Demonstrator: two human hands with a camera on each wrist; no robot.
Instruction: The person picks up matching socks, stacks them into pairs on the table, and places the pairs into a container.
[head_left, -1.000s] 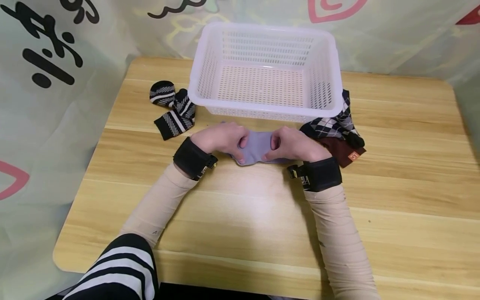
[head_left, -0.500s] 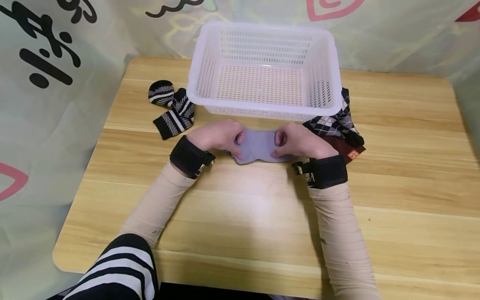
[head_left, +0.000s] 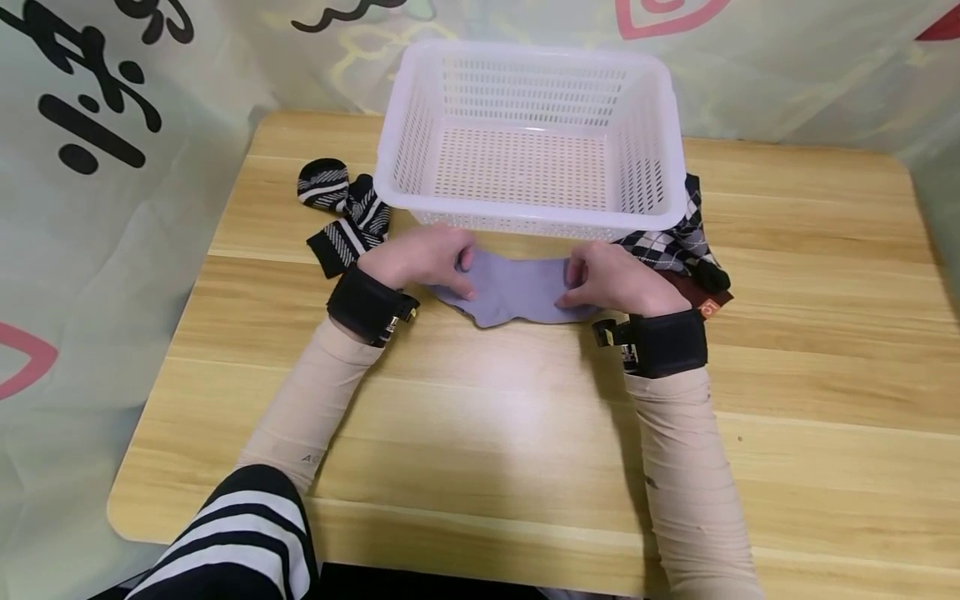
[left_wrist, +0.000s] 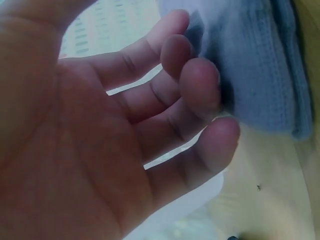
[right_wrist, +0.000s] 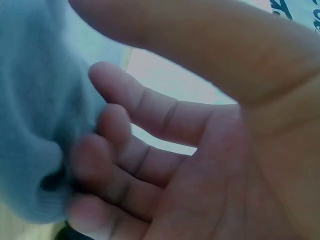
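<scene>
A lavender knit sock (head_left: 517,287) lies spread sideways on the table in front of the basket; its fabric (left_wrist: 255,65) shows a doubled edge in the left wrist view. My left hand (head_left: 423,257) is over its left end, fingers loosely bent, with fingertips (left_wrist: 200,82) right at the cloth. At the other end, my right hand (head_left: 618,279) touches the sock with thumb and fingertips. The right wrist view shows a ribbed cuff (right_wrist: 50,202) beside bent fingers (right_wrist: 92,155). The hands hide both ends of the sock from above.
A white plastic basket (head_left: 525,212) stands behind the sock, nothing inside it. Black-and-white striped socks (head_left: 348,233) lie to its left. An argyle sock (head_left: 667,246) with a dark red label card (head_left: 693,292) sits by its right corner. A printed cloth backdrop (head_left: 787,83) borders the wooden table (head_left: 487,467).
Both hands have slid apart, the left one leftward and the right one rightward. More of the lavender sock shows between them, flatter and wider than before.
</scene>
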